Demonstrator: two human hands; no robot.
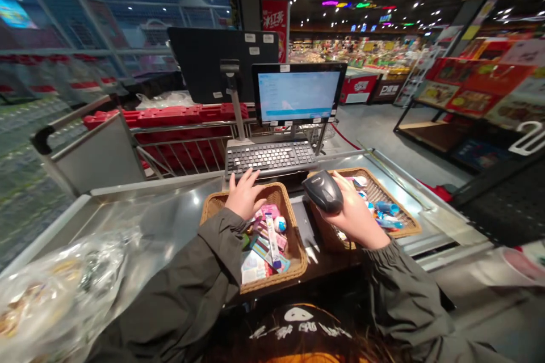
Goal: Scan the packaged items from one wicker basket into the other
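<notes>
Checkout counter: the right hand grips a black scanner beside the keyboard, the left hand rests open-fingered at the keyboard's near edge; no goods under the scanner yet.

Black scanner; tan woven baskets; grey keyboard; red crates.
</notes>
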